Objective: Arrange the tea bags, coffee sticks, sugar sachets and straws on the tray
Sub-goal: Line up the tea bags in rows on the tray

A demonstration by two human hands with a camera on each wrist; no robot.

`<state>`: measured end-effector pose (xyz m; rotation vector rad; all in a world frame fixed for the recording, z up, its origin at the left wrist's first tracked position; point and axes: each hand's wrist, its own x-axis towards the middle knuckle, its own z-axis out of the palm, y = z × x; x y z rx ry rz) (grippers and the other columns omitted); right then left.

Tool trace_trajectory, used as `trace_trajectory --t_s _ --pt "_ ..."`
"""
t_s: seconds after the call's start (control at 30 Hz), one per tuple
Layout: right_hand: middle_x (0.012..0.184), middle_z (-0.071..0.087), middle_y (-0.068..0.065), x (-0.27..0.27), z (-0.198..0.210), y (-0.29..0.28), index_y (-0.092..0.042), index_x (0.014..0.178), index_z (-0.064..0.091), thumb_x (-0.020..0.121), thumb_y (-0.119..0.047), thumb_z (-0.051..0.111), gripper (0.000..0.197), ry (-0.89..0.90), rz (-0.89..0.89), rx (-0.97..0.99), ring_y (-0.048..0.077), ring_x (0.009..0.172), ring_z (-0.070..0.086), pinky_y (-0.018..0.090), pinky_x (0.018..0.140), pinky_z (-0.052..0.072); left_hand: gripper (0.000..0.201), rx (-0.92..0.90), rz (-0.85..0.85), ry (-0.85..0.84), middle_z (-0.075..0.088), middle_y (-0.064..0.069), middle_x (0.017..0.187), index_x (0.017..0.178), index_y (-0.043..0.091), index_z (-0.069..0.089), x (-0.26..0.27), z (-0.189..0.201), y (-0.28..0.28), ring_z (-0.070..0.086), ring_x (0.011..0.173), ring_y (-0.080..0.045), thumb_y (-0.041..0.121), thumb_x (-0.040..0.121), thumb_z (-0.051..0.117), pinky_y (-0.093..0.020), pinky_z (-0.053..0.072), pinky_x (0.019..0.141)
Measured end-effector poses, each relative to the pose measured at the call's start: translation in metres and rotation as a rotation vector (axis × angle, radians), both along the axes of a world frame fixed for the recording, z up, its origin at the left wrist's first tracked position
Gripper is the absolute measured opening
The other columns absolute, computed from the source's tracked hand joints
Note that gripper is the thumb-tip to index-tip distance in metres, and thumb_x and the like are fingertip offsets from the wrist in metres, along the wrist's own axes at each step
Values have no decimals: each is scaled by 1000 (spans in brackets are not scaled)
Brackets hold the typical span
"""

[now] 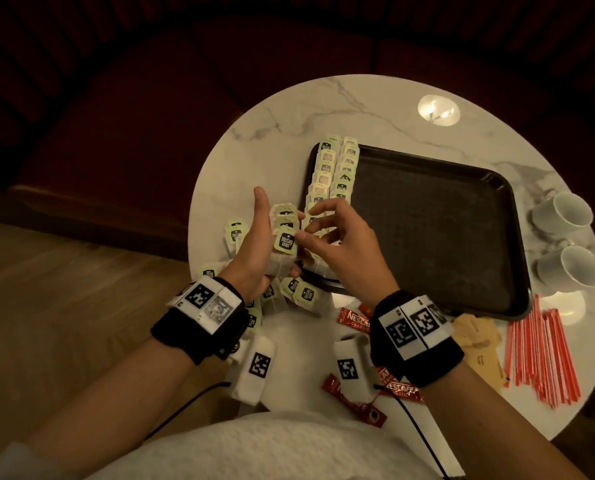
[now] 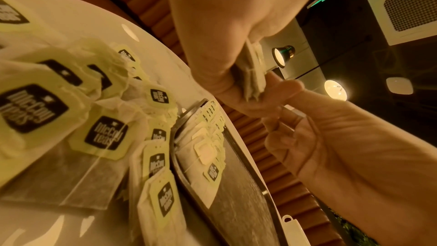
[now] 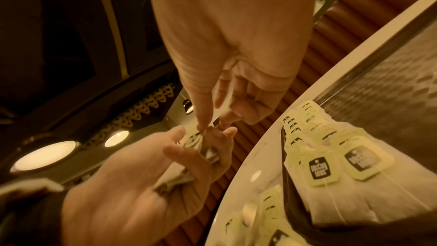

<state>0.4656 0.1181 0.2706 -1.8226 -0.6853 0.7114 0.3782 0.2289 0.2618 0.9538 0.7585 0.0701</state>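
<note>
My left hand (image 1: 272, 223) grips a small stack of green-tagged tea bags (image 1: 284, 239) upright, just left of the black tray (image 1: 427, 230). My right hand (image 1: 306, 223) pinches the edge of a tea bag in that stack with thumb and forefinger. The right wrist view shows the pinch (image 3: 208, 127) above the held stack (image 3: 208, 154). Two rows of tea bags (image 1: 336, 168) lie along the tray's left side. Loose tea bags (image 1: 303, 292) lie under my wrists. Red coffee sticks (image 1: 355, 320), brown sugar sachets (image 1: 479, 344) and red straws (image 1: 542, 351) lie on the table.
The round marble table (image 1: 375, 109) holds two white cups (image 1: 562, 213) at its right edge, beside the tray. Most of the tray's floor is bare. A dark red bench runs behind the table, and wooden floor shows on the left.
</note>
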Motion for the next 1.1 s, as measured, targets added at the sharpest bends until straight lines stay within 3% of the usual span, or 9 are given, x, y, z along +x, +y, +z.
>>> trace_trajectory --t_s 0.13,0.23,0.3,0.43,0.57,0.73,0.9,0.97,1.1 --pt "92 67 7 -4 0 0 -8 105 68 90 -13 70 17 -5 86 11 1 65 60 11 61 48 77 49 -51 16 67 5 62 98 24 63 0 2 -1 61 48 -12 73 90 3 -21 41 39" --pt "93 67 6 -1 -1 0 -2 100 67 89 -14 71 16 43 125 -24 8 76 65 9 60 47 75 67 -50 30 67 6 63 94 25 62 -1 0 0 64 51 -13 72 90 4 -22 44 39" --pt "98 68 12 2 0 1 0 96 66 89 -12 70 15 82 147 -16 17 94 64 12 63 49 76 48 -32 18 70 1 71 96 21 61 0 -3 2 66 57 -16 73 89 7 -25 47 42" --pt "97 70 -7 15 4 1 0 96 67 91 -13 68 15 125 130 22 -6 74 61 11 62 45 76 -60 11 -59 69 -13 105 109 13 58 1 -6 8 66 87 -27 76 87 22 -33 55 54" --pt "88 68 -1 31 10 0 -11 96 67 92 -16 66 7 148 107 36 2 70 60 17 55 44 70 -81 43 -83 72 -13 99 117 10 64 2 -6 13 69 78 -24 67 88 37 -37 60 61" --pt "92 70 9 53 17 4 -5 101 63 93 -15 65 14 137 53 83 13 73 61 24 56 49 33 60 42 -105 72 -8 96 110 10 61 12 -7 16 70 82 -18 28 83 66 -31 61 63" --pt "97 73 4 92 20 9 -12 101 68 89 -20 69 14 -44 17 80 10 80 66 31 72 56 16 55 101 -107 68 1 81 100 10 61 26 -11 23 69 81 -18 21 89 64 -35 61 64" --pt "96 73 1 116 20 12 -15 97 69 89 -20 70 10 -88 -7 63 10 83 67 27 72 56 16 41 91 -100 68 5 75 101 9 61 31 -12 26 69 79 -17 22 92 60 -39 62 70" --pt "90 72 0 173 5 20 -24 88 68 91 -20 69 5 -148 -43 -20 10 74 66 28 71 55 19 8 63 -37 62 -5 91 108 6 59 44 -15 31 68 83 -20 18 94 60 -43 60 76"
